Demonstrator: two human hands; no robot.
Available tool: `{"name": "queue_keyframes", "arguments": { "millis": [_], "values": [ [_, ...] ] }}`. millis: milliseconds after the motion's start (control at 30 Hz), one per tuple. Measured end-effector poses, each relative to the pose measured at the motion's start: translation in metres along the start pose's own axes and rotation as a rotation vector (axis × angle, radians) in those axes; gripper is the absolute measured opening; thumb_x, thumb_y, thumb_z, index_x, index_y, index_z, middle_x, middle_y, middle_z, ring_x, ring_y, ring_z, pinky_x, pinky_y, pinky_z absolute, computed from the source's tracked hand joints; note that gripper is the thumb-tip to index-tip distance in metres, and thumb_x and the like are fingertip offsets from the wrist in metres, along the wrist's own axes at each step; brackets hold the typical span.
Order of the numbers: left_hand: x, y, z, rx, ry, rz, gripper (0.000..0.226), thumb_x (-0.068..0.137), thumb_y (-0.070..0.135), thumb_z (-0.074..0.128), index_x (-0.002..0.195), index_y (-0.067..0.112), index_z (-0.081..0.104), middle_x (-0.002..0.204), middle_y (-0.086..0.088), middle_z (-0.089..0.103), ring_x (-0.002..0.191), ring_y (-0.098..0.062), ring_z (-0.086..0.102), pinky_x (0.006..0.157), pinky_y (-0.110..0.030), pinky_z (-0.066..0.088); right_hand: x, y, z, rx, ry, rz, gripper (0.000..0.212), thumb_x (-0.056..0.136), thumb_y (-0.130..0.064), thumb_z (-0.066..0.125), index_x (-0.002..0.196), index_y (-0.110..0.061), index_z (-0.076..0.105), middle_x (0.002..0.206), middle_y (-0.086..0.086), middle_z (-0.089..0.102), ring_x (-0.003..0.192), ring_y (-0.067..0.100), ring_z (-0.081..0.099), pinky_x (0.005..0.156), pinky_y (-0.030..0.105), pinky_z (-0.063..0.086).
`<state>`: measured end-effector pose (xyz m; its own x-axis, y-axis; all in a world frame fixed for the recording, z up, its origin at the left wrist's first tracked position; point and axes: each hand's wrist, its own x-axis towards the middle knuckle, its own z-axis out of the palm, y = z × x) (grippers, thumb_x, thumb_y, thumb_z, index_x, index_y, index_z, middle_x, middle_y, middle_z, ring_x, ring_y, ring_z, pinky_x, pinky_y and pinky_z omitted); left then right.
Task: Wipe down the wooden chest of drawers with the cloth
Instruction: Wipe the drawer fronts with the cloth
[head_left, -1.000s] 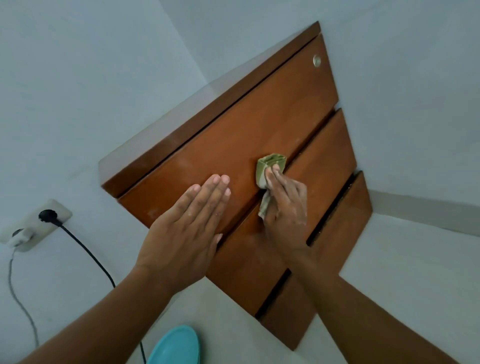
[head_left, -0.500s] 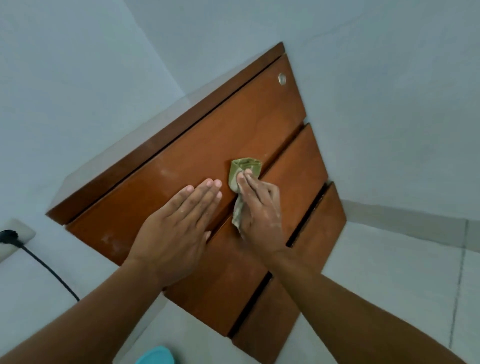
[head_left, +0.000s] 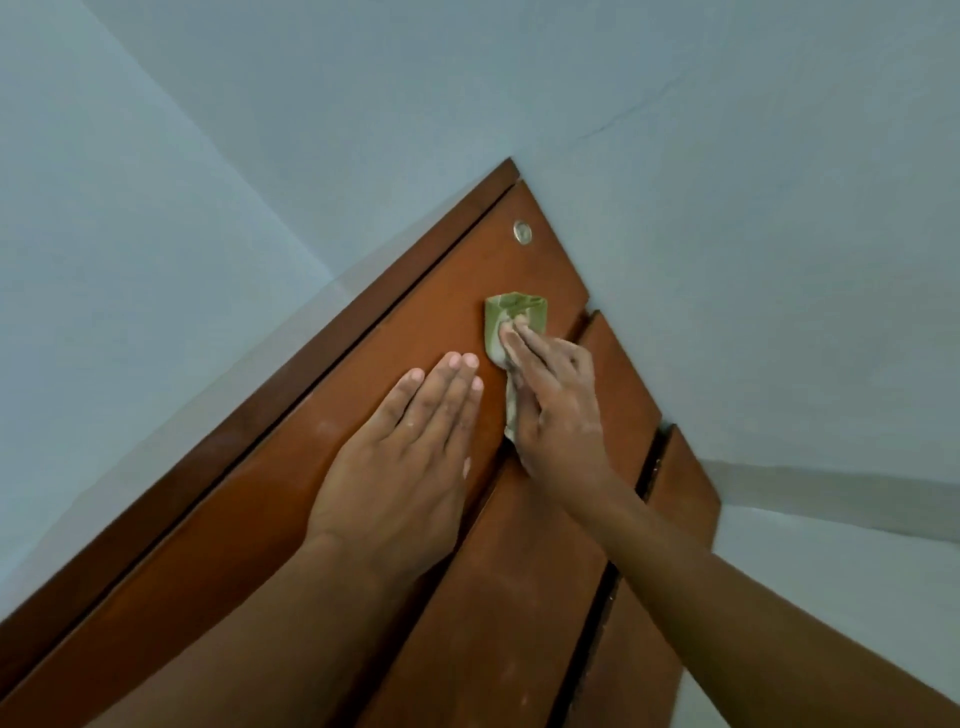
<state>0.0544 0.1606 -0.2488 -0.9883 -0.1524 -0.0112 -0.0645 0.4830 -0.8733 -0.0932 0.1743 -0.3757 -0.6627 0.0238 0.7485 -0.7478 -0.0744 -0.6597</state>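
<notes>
the chest (head_left: 270, 499) is brown wood & fills the middle of the view, tilted, w/ its top corner up at 12. it has 3 drawer fronts w/ dark gaps between them. the top drawer (head_left: 467, 291) has a small round silver lock (head_left: 522, 232) near its far corner.

the cloth (head_left: 511, 314) is green & folded small. it lies flat on the top drawer, just below the lock, at abt 6 from it. the right hand (head_left: 558, 410) presses on the cloth w/ its fingers (head_left: 524, 345) laid over it, and a bit of cloth hangs out under the palm. so the right hand is holding the cloth to the wood.

the left hand (head_left: 402, 467) lies flat & spread out on the same drawer, at 8 from the cloth, holding nothing. it is close to the right hand, maybe just touching, hard to tell.

pale walls (head_left: 727, 156) sit behind the chest.
</notes>
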Motion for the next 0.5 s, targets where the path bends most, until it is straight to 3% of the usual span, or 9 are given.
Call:
{"name": "queue_keyframes", "arguments": {
  "millis": [67,167,267,333,400,500],
  "values": [
    [0.006,0.000,0.004,-0.010,0.075,-0.027,0.060,0.102,0.031,-0.009,0.146,0.000,-0.035,0.153,-0.021,-0.044,0.145,-0.032,-0.040,0.118,-0.047,-0.026,0.006,0.030,0.003,-0.037,0.028,0.098,0.040,0.102,-0.010,0.049,0.141,-0.014,0.057,0.143,0.005,0.058,0.122,0.023,0.048,0.105,0.023,0.036],
    [0.007,0.000,0.013,-0.035,0.187,-0.072,0.064,0.103,0.036,-0.001,0.153,0.000,-0.019,0.162,-0.022,-0.026,0.152,-0.032,-0.026,0.119,-0.046,-0.019,0.018,0.080,-0.004,-0.076,0.036,0.424,0.040,0.100,-0.006,0.047,0.136,-0.013,0.061,0.130,0.008,0.065,0.115,0.031,0.054,0.097,0.019,0.032],
    [0.007,-0.001,0.018,-0.081,0.257,-0.092,0.064,0.104,0.034,0.009,0.157,0.000,0.001,0.166,-0.020,-0.007,0.156,-0.032,-0.009,0.122,-0.044,-0.011,0.009,0.064,-0.020,-0.068,0.109,0.526,0.039,0.097,-0.004,0.049,0.131,-0.015,0.065,0.120,0.005,0.067,0.112,0.027,0.058,0.094,0.016,0.035],
    [0.006,-0.001,0.017,-0.079,0.280,-0.096,0.063,0.104,0.032,0.010,0.157,-0.001,0.003,0.166,-0.021,-0.005,0.156,-0.033,-0.007,0.123,-0.044,-0.011,-0.022,0.014,-0.025,0.005,0.130,0.398,0.039,0.096,-0.003,0.052,0.131,-0.016,0.065,0.129,0.002,0.065,0.120,0.020,0.055,0.104,0.013,0.034],
    [0.001,-0.001,0.017,-0.058,0.283,-0.105,0.063,0.103,0.029,-0.001,0.157,-0.003,-0.004,0.165,-0.024,-0.011,0.155,-0.034,-0.013,0.124,-0.046,-0.011,-0.057,-0.031,-0.020,0.057,0.011,0.188,0.041,0.096,-0.005,0.055,0.134,-0.021,0.061,0.136,-0.003,0.059,0.124,0.013,0.047,0.106,0.012,0.033],
    [-0.006,0.000,0.020,-0.054,0.288,-0.125,0.063,0.102,0.029,-0.002,0.156,-0.004,-0.008,0.165,-0.026,-0.014,0.155,-0.035,-0.015,0.125,-0.048,-0.007,-0.070,-0.050,-0.012,0.062,-0.082,0.057,0.039,0.100,-0.012,0.052,0.138,-0.015,0.057,0.141,0.001,0.057,0.119,0.017,0.047,0.102,0.026,0.045]
  ]
}}
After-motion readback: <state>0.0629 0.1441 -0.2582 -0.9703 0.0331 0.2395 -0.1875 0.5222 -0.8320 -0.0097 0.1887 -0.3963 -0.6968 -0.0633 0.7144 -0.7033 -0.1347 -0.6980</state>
